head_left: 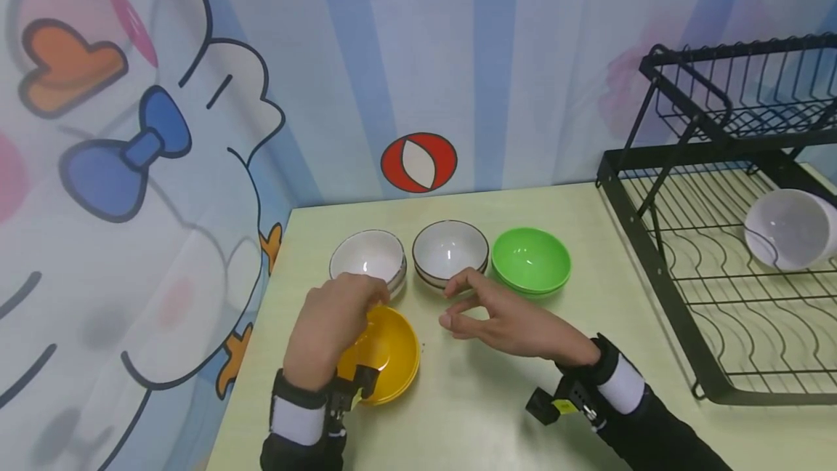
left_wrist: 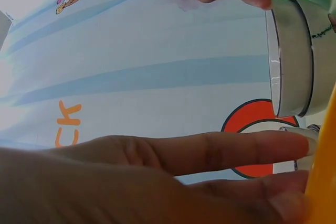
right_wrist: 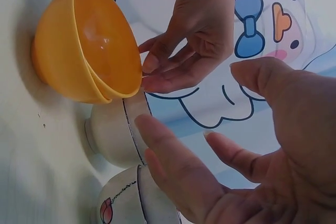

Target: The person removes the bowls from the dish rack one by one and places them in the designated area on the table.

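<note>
My left hand point(head_left: 335, 323) is at the far rim of the upper yellow bowl point(head_left: 386, 358), pinching it between thumb and fingertips. This bowl sits slightly tilted inside a second yellow bowl point(right_wrist: 55, 51), a gap showing between their rims in the right wrist view. Holding nothing, my right hand point(head_left: 506, 318) hovers right of the yellow bowls with its fingers spread and loosely bent. Its fingertips overlap the front of the middle stack of white bowls point(head_left: 450, 249) in the head view. Another stack of white bowls point(head_left: 368, 254) is just beyond my left hand.
Stacked green bowls point(head_left: 531, 260) stand right of the white ones, in the same row. A black two-tier dish rack point(head_left: 660, 275) occupies the right side, with a white cup-like vessel point(head_left: 787, 231) lying on its lower tier. A printed cloth backdrop point(head_left: 431, 78) borders the table point(head_left: 458, 413) behind and left.
</note>
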Motion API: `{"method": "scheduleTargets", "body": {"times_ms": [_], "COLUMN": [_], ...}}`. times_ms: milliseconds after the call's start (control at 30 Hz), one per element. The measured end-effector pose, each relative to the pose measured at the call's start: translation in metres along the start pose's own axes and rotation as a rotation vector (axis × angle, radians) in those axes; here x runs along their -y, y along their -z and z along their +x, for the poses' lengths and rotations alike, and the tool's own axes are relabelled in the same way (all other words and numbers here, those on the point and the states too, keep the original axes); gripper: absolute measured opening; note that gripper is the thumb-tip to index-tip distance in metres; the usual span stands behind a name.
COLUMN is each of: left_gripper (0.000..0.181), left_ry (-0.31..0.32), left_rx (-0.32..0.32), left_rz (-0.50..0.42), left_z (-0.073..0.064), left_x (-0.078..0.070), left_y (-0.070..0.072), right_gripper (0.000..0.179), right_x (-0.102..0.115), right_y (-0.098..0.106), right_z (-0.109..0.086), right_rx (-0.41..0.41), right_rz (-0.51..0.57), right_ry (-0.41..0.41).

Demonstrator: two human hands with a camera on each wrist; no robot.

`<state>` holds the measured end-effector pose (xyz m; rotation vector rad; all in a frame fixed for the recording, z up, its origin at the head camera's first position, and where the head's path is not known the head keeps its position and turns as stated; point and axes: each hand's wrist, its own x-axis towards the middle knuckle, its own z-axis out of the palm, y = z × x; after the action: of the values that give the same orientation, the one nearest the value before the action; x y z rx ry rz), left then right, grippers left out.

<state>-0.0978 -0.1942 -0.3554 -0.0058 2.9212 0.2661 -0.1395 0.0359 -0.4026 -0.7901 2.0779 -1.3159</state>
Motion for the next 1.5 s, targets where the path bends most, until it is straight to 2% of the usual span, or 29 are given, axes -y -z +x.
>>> {"method": "scheduleTargets", "body": {"times_ms": [533,767,1067,1300,1500], "left_gripper": [0.033,0.032,0.036,0.04,0.042], "left_ry": [0.04,0.045,0.006,-0.054,-0.079], "left_rx": [-0.017,0.018,0.003,-0.048,-0.075], "left_rz": [-0.029,-0.003,0.037,0.045,0.052], "left_z": [-0.001,0.0,0.001,0.002,0.0], "left_x": [0.004,0.001,-0.003,-0.007,-0.011], "left_y": [-0.002,0.0,0.003,0.001,0.001], "right_gripper": [0.041,0.039,0.045,0.046,0.048], "right_x": [-0.001,-0.001,-0.001,-0.001,-0.002], "right_y": [0.0,0.001,0.005,0.011,0.019], "right_z": [-0.001,0.0,0.0,-0.001,-0.003], "right_rx": [0.003,-0.011,-0.045,-0.083,-0.111], "right_rz": [-0.029,-0.06,-0.068,-0.081,-0.09], "right_ry": [0.0,0.019,0.021,0.028,0.039]}}
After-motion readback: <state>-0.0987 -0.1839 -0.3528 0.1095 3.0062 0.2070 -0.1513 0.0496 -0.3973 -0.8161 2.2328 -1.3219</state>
